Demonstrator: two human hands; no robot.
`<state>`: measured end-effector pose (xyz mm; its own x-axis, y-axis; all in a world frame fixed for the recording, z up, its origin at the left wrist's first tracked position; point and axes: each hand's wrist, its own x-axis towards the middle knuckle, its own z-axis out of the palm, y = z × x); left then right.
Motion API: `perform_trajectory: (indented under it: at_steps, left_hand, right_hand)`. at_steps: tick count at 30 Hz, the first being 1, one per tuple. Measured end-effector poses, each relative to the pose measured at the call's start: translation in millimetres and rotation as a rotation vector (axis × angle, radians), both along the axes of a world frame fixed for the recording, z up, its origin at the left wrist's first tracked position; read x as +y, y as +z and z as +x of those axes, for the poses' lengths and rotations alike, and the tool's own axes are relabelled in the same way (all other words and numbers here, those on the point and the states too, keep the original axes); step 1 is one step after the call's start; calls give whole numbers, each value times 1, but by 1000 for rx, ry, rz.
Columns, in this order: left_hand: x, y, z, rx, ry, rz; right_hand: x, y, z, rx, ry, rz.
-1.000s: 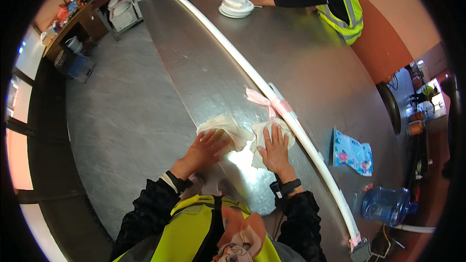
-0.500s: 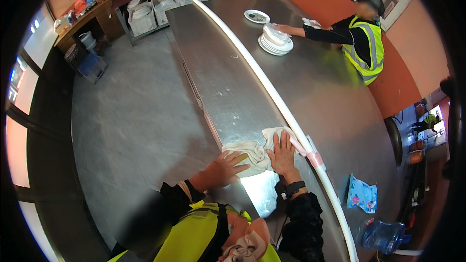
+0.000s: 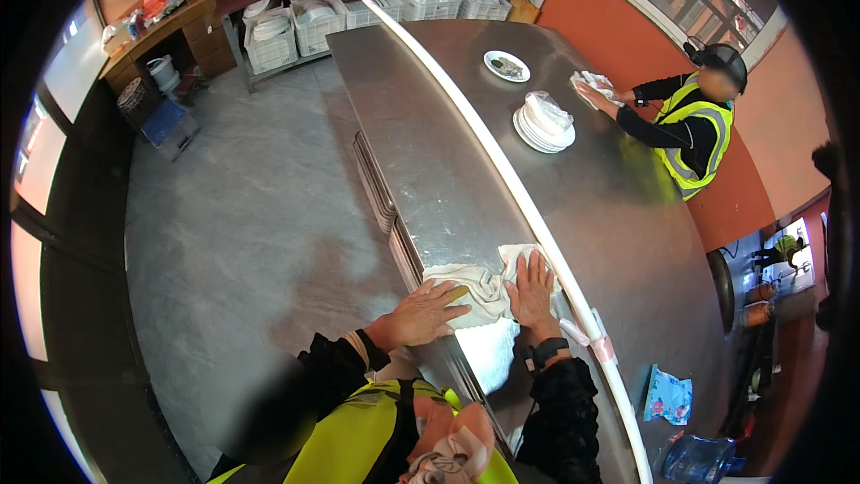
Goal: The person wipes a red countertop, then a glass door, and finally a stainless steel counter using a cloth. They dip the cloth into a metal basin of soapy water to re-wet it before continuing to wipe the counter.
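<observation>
A crumpled off-white cloth lies on the steel table near its left edge. My left hand presses flat on the cloth's left part, fingers spread. On its right part rests my right hand, palm down with fingers stretched out. Just right of that hand runs a long white tube, curving along the length of the table. Pink tape wraps the tube near a short side piece. Below the cloth, a patch of bright light shines off the steel.
Farther up the table stand stacked white plates topped with clear plastic and a plate of scraps. Across it, a co-worker presses a white cloth. A blue packet and water jug lie lower right. Crates line the back.
The co-worker's hand has left the plastic-topped plates; both hands are now on the white cloth. My view has shifted slightly. My hands stay on the cloth, with little visible movement across the table.
</observation>
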<state>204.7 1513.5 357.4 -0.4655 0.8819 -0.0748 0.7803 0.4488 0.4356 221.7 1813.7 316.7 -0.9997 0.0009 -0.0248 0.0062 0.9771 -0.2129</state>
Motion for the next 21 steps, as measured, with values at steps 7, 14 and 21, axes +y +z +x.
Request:
perform_trajectory:
  at_steps: [7, 14, 21]
  left_hand:
    - [-20, -5, -63, 62, -18, 46]
    - [-48, 0, -140, 56, -51, 110]
    - [-68, -7, -195, -10, -72, 190]
  right_hand:
    - [-21, -4, -64, 33, 41, 22]
    - [-51, 1, -134, 6, 25, 20]
    - [-78, 0, -199, 1, 51, -43]
